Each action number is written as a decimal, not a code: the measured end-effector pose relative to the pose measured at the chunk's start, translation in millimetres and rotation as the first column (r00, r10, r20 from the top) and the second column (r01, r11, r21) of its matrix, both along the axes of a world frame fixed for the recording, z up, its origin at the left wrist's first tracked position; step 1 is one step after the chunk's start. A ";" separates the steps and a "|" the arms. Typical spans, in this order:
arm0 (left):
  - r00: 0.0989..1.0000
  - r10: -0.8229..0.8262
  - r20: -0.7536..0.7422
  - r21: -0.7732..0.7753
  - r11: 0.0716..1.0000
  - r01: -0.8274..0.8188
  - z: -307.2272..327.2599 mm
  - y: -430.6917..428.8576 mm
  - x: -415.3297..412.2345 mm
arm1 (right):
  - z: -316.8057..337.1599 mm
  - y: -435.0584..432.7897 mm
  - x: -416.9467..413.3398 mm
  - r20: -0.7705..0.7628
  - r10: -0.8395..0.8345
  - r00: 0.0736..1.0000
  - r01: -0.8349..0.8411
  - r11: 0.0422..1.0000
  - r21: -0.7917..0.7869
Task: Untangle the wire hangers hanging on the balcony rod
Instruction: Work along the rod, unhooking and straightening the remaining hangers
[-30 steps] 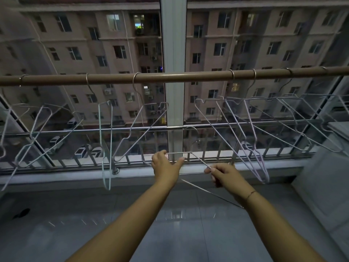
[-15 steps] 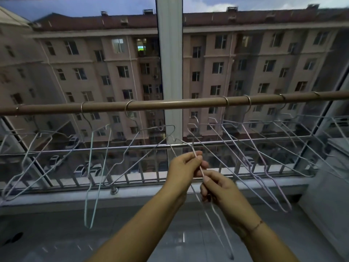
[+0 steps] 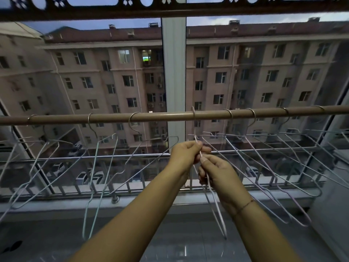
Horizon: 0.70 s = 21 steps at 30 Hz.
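Hangers of thin wire (image 3: pixel 105 167) crowd the balcony rod (image 3: pixel 170 116), and the one you are working on (image 3: pixel 213 201) hangs with its hook over the rod just right of the white window post (image 3: pixel 173 76). You hold that hanger by its neck. Your left hand (image 3: pixel 186 155) is closed around the wire just below the hook, and your right hand (image 3: pixel 219 173) pinches it a little lower, thumb and forefinger tight on the strand. Both grips are shut on the same hanger, close together and touching. Holding it this high probably keeps the hook steady on the rod while the long body dangles free below your wrists, clear of its neighbours.

To the right, several hangers overlap with their shoulders crossing, so that cluster looks tangled. Those to the left hang more apart.

Against half a second ago, the hanger's hook now sits on the rod, where before it was held below it. Your hands have risen slightly. The camera has tipped upward too, so a dark patterned rail (image 3: pixel 170 6) shows along the top.
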State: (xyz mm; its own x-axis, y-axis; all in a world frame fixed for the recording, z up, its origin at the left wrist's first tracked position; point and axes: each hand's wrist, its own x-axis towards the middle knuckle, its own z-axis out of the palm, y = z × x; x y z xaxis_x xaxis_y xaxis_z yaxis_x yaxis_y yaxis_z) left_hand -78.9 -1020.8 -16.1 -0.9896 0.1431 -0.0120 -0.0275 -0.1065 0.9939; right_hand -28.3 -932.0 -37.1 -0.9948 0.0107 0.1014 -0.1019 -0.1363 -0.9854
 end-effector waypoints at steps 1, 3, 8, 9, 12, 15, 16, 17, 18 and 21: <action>1.000 0.008 0.020 -0.010 1.000 -0.008 -2.1 -0.1 -0.6 | -0.4 -0.2 0.2 0.015 0.000 1.000 0.000 1.000 0.002; 0.999 0.020 0.038 -0.016 1.000 -0.020 -5.5 -0.6 0.0 | -2.2 0.5 0.3 0.039 -0.003 0.999 0.002 1.000 0.012; 0.999 0.041 0.017 -0.088 0.995 -0.040 -9.3 -9.0 9.9 | -3.9 2.2 1.9 0.063 0.017 0.998 -0.015 1.000 -0.025; 0.999 0.041 0.014 -0.102 0.994 -0.040 -10.7 -12.4 13.6 | -3.6 2.4 2.6 0.065 0.012 0.998 -0.010 1.000 -0.022; 0.997 0.073 0.007 -0.132 0.989 -0.071 -14.3 -27.0 22.9 | -4.1 2.6 3.8 0.047 -0.065 0.997 0.063 0.996 0.060; 0.986 0.161 -0.037 -0.152 0.975 -0.165 -15.4 -48.0 31.1 | -2.3 0.9 6.6 -0.035 -0.169 0.985 0.172 0.979 0.113; 0.981 0.185 -0.055 -0.157 0.969 -0.192 -15.3 -55.8 33.9 | -0.2 -0.7 9.0 -0.084 -0.200 0.976 0.210 0.969 0.132; 0.975 0.211 -0.076 -0.165 0.961 -0.221 -15.0 -63.9 36.4 | 1.7 -3.6 11.5 -0.138 -0.222 0.965 0.242 0.959 0.147; 0.965 0.241 -0.104 -0.171 0.952 -0.256 -14.0 -72.2 39.1 | 4.2 -8.3 14.3 -0.189 -0.227 0.955 0.257 0.954 0.154; 0.919 0.337 -0.205 -0.164 0.914 -0.372 -8.7 -96.2 42.0 | 13.3 -32.2 24.5 -0.270 -0.133 0.954 0.189 0.963 0.193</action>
